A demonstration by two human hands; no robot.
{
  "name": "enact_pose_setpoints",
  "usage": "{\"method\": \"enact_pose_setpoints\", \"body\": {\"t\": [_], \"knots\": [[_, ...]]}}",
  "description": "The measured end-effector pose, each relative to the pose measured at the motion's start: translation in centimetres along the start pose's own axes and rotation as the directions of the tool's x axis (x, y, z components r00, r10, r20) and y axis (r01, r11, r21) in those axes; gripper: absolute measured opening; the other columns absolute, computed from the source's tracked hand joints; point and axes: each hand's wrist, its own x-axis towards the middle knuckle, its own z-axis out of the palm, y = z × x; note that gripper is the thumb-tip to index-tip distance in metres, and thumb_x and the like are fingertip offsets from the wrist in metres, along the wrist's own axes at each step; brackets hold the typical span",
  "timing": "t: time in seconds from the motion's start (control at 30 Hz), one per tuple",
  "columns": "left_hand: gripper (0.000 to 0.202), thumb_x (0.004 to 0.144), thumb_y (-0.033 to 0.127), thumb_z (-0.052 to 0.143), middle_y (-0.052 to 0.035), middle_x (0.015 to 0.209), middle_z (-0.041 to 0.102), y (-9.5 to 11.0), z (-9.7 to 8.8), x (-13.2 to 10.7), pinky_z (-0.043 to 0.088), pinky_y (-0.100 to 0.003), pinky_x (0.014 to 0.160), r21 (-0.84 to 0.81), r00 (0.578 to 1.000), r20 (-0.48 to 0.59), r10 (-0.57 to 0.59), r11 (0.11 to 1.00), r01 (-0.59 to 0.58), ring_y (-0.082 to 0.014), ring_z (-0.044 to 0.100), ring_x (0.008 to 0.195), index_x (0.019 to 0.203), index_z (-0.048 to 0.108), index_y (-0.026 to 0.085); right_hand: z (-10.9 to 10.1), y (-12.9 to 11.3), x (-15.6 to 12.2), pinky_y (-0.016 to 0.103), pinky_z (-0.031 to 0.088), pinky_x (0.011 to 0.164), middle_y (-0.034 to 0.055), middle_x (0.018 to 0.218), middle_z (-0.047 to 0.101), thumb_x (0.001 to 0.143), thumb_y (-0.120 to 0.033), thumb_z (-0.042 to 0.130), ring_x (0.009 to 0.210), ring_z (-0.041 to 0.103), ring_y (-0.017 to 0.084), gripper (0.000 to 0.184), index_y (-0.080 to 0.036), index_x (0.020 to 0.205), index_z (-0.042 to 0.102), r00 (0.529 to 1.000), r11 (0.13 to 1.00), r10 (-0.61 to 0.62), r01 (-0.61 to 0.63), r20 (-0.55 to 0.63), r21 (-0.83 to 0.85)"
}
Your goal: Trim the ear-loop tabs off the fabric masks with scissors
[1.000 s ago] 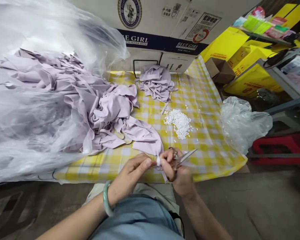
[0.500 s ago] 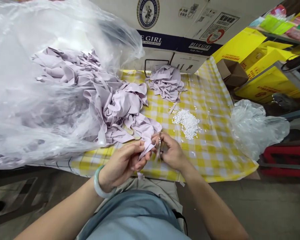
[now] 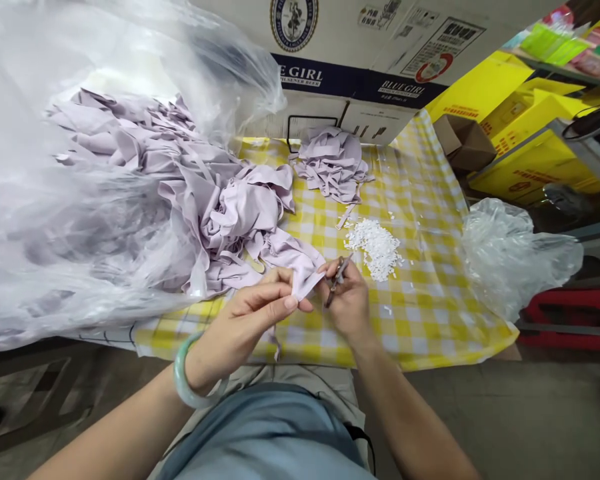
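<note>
My left hand (image 3: 250, 317), with a pale green bangle (image 3: 183, 373) at the wrist, pinches the edge of a light mauve fabric piece (image 3: 303, 263) between thumb and fingers. Closed around a small pair of scissors (image 3: 336, 281), my right hand (image 3: 351, 303) also has its fingertips at the fabric's other corner. The scissors' blade points up and away from the cloth. From the held piece, the fabric runs back to a large mauve heap (image 3: 240, 207) spilling out of a clear plastic bag (image 3: 105, 247). A small pile of white bits (image 3: 377, 250) lies right of my right hand.
A second mauve fabric pile (image 3: 333, 163) sits at the back against a large carton (image 3: 350, 80). The table has a yellow checked cloth (image 3: 420, 293). A crumpled plastic bag (image 3: 515, 253) hangs at its right edge, near yellow boxes (image 3: 535, 167) and a red stool (image 3: 575, 310).
The fabric edge is now stretched between both hands. My right hand has moved slightly right and turned, swinging the scissors' blade upward. My left hand has shifted its grip along the cloth.
</note>
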Motion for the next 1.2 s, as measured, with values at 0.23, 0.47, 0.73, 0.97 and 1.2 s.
{"method": "enact_pose_setpoints", "body": {"t": [0.23, 0.47, 0.73, 0.97, 1.2], "knots": [[0.021, 0.088, 0.029, 0.062, -0.0063, 0.105, 0.057, 0.0, 1.7, 2.2, 0.047, -0.026, 0.060, -0.210, 0.990, -0.133, 0.040, 0.975, -0.067, -0.0111, 0.052, 0.067, 0.075, 0.074, 0.018, 2.7, 2.2, -4.3, 0.035, 0.050, 0.077, 0.0012, 0.085, 0.059, 0.075, -0.038, 0.076, 0.078, 0.057, 0.018, 0.031, -0.024, 0.088, 0.053, 0.973, 0.974, 0.186, -0.200, 0.134, 0.105], [0.026, 0.093, 0.034, 0.057, -0.0067, 0.101, 0.051, -1.9, 2.3, 2.1, 0.040, -0.025, 0.058, 0.026, 0.986, -0.131, 0.104, 0.994, -0.102, -0.0145, 0.047, 0.075, 0.076, 0.069, 0.018, -3.2, -2.2, -2.7, 0.040, 0.041, 0.083, 0.0078, 0.090, 0.058, 0.072, -0.059, 0.074, 0.090, 0.051, 0.026, 0.046, -0.022, 0.092, 0.057, 0.965, 0.784, -0.134, 0.243, 0.226, -0.571], [0.026, 0.098, 0.027, 0.046, -0.0077, 0.105, 0.049, -2.8, 3.3, 2.0, 0.043, -0.027, 0.072, 0.196, 0.984, -0.040, 0.172, 0.967, -0.161, -0.0213, 0.048, 0.100, 0.078, 0.062, 0.020, -4.1, -2.6, -2.6, 0.035, 0.031, 0.070, 0.0012, 0.065, 0.052, 0.072, -0.067, 0.070, 0.068, 0.044, 0.018, 0.051, -0.022, 0.066, 0.048, 0.941, 0.647, -0.109, 0.312, 0.321, -0.696], [0.026, 0.099, 0.019, 0.041, -0.0067, 0.099, 0.047, -2.9, 3.5, 2.4, 0.039, -0.030, 0.090, 0.368, 0.960, 0.062, 0.274, 0.888, -0.277, -0.0206, 0.045, 0.103, 0.078, 0.056, 0.020, -4.6, -2.7, -2.6, 0.033, 0.030, 0.068, 0.0001, 0.060, 0.050, 0.069, -0.067, 0.073, 0.064, 0.043, 0.016, 0.054, -0.022, 0.059, 0.044, 0.948, 0.674, -0.072, 0.275, 0.309, -0.686], [0.024, 0.099, 0.019, 0.039, -0.0069, 0.101, 0.047, -3.3, 3.6, 2.5, 0.041, -0.031, 0.088, 0.401, 0.943, 0.101, 0.317, 0.855, -0.330, -0.0203, 0.046, 0.102, 0.085, 0.059, 0.020, -4.9, -2.6, -2.5, 0.032, 0.030, 0.069, -0.0011, 0.057, 0.049, 0.068, -0.066, 0.073, 0.062, 0.042, 0.015, 0.055, -0.021, 0.058, 0.045, 0.953, 0.659, -0.053, 0.257, 0.298, -0.707]]}}
